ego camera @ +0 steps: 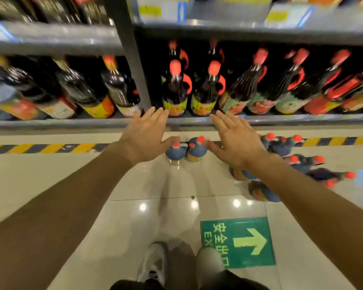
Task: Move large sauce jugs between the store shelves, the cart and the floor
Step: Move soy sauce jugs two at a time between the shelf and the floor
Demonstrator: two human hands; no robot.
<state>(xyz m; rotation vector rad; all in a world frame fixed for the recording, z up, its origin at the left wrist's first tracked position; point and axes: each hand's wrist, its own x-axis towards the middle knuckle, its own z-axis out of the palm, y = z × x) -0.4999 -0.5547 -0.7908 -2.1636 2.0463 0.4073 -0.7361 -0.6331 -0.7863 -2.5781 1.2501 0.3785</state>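
- Reaching out with both arms toward the bottom grey metal shelf [281, 119], you've got nothing in either hand right now.
- Your left hand [145, 139] is flat with fingers straight and a bit spread, thumb sticking out to the side, fingertips up near the shelf edge.
- Your right hand [237, 141] looks the same, palm down, fingers fanned, not touching anything as far as the frame shows.
- Straight ahead on the shelf sit two dark sauce jugs with red caps, red handles and yellow labels [175, 91], side by side, more of the same kind lined up behind and to the right.
- Down on the glossy beige tiled floor [71, 185], two dark jugs with red caps [186, 150] stand upright and touching, right below the gap between your hands.
- A bigger bunch of red-capped jugs [298, 164] sits on the floor to your right, partly hidden by your right forearm.
- A yellow and black striped floor strip [40, 147] runs along the shelf base, and a green exit sign with an arrow [237, 241] is stuck on the tile by your grey sneaker [152, 262].
- Everything's pretty motion-blurred, so labels aren't readable.
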